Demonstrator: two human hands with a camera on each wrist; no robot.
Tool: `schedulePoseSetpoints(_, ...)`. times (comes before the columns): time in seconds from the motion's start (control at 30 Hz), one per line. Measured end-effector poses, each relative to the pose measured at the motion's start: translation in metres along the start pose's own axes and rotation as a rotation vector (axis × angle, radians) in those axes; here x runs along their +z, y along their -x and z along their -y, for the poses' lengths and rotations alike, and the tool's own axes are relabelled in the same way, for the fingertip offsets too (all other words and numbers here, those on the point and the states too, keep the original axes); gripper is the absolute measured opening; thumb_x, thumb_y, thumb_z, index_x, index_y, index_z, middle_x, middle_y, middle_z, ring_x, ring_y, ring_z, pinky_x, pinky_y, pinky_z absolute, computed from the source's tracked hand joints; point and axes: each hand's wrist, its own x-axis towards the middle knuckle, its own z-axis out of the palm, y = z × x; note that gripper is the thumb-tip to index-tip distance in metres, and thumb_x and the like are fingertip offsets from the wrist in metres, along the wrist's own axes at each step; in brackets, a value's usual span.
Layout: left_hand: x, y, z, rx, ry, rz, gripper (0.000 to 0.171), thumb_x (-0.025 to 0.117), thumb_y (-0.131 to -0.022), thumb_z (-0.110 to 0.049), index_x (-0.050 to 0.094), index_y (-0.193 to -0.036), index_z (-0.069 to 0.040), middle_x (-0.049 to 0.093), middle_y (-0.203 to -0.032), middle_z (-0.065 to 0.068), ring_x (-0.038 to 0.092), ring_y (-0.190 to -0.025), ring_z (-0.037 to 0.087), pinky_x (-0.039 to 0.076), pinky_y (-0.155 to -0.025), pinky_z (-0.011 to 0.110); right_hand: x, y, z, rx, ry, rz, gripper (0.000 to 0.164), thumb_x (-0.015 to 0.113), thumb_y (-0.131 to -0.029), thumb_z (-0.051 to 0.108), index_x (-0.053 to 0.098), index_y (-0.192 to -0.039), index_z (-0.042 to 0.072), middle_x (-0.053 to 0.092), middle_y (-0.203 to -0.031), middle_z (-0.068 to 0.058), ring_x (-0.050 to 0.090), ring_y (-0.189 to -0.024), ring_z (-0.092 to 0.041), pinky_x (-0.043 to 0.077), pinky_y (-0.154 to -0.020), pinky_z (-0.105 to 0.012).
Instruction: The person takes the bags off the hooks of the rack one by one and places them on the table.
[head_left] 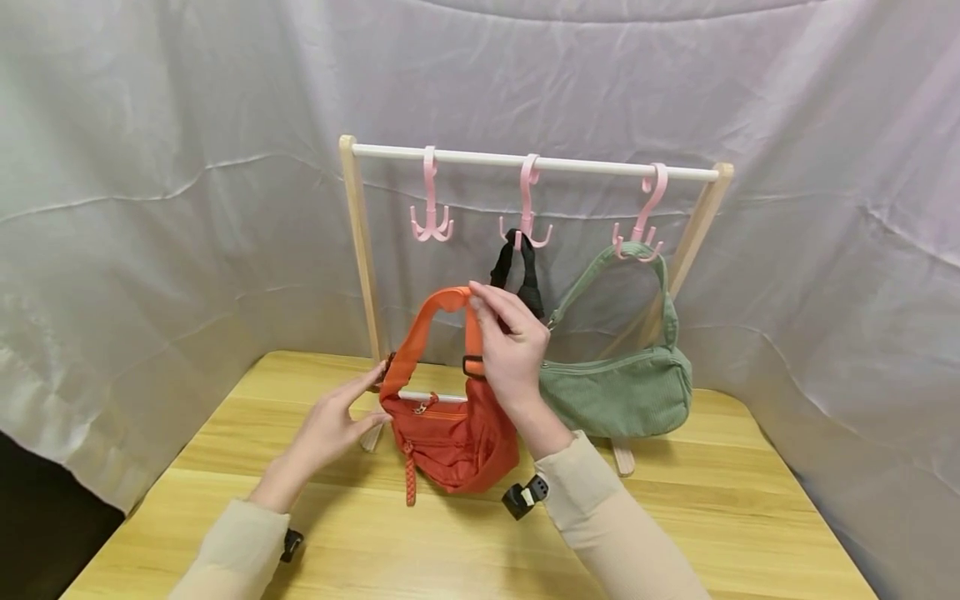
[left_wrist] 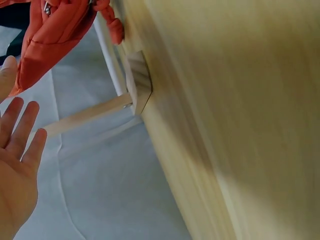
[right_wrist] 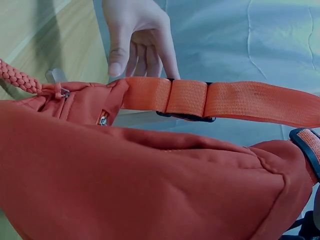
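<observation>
A red bag (head_left: 450, 454) with an orange webbing strap (head_left: 420, 329) hangs just above the table. My right hand (head_left: 513, 350) pinches that strap near its top between thumb and fingertips. At the bag's left side is my left hand (head_left: 330, 429), its fingers extended and spread in the left wrist view; whether they touch the strap I cannot tell. Black buckles and a braided zipper pull show on the red bag (right_wrist: 125, 190) in the right wrist view. Behind my right hand, a black strap (head_left: 530, 271) loops over the middle pink hook (head_left: 527, 196); what it carries is hidden.
A wooden rack (head_left: 362, 258) with a white bar (head_left: 585, 167) stands on the wooden table (head_left: 375, 533). Its left pink hook (head_left: 431, 192) bears nothing. From the right pink hook (head_left: 651, 204) hangs a green corduroy bag (head_left: 615, 400). Grey curtain (head_left: 187, 208) surrounds the table.
</observation>
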Motion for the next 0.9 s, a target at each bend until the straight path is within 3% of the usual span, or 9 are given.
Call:
schedulePoseSetpoints(0.13, 0.007, -0.002, 0.001, 0.001, 0.032, 0.006, 0.092, 0.090, -0.078, -0.004, 0.046, -0.158, -0.012, 0.062, -0.141, 0.021, 0.074, -0.098, 0.036, 0.055, -0.097, 0.051, -0.002, 0.001, 0.000, 0.014, -0.004, 0.007, 0.019, 0.075, -0.093, -0.003, 0.079, -0.112, -0.003, 0.077, -0.105, -0.018, 0.073, -0.097, -0.018, 0.059, -0.081, -0.025)
schedulePoseSetpoints(0.33, 0.016, -0.005, 0.003, 0.019, 0.083, -0.021, 0.090, 0.089, -0.077, 0.001, 0.047, -0.156, -0.009, 0.076, -0.117, 0.011, 0.073, -0.108, 0.030, 0.055, -0.099, 0.047, -0.006, 0.003, -0.004, 0.015, -0.008, -0.004, 0.019, 0.074, -0.093, -0.003, 0.079, -0.112, -0.004, 0.077, -0.105, -0.019, 0.073, -0.095, -0.016, 0.059, -0.080, -0.025)
schedulePoseSetpoints(0.5, 0.020, -0.006, 0.002, 0.023, 0.123, -0.036, 0.086, 0.086, -0.079, 0.005, 0.049, -0.155, -0.007, 0.076, -0.116, 0.013, 0.075, -0.101, 0.028, 0.058, -0.093, 0.045, -0.011, 0.005, -0.006, 0.013, 0.012, -0.013, 0.019, 0.075, -0.094, -0.001, 0.079, -0.112, -0.003, 0.077, -0.105, -0.018, 0.073, -0.093, -0.015, 0.059, -0.078, -0.024)
schedulePoseSetpoints(0.7, 0.021, -0.005, -0.001, -0.029, 0.210, -0.010, 0.079, 0.081, -0.082, 0.009, 0.051, -0.153, -0.005, 0.072, -0.122, 0.021, 0.075, -0.092, 0.028, 0.063, -0.080, 0.033, -0.018, 0.008, -0.009, 0.037, 0.035, -0.028, 0.019, 0.075, -0.094, 0.000, 0.080, -0.111, -0.001, 0.077, -0.105, -0.017, 0.071, -0.087, -0.016, 0.056, -0.074, -0.021)
schedulePoseSetpoints(0.9, 0.020, -0.002, -0.002, -0.103, 0.256, -0.035, 0.065, 0.078, -0.084, 0.011, 0.058, -0.145, -0.001, 0.073, -0.118, 0.019, 0.073, -0.098, 0.033, 0.062, -0.082, 0.031, -0.026, 0.010, -0.012, 0.079, 0.055, -0.050, 0.018, 0.075, -0.095, 0.002, 0.080, -0.112, 0.000, 0.076, -0.105, -0.017, 0.062, -0.079, -0.009, 0.050, -0.067, -0.017)
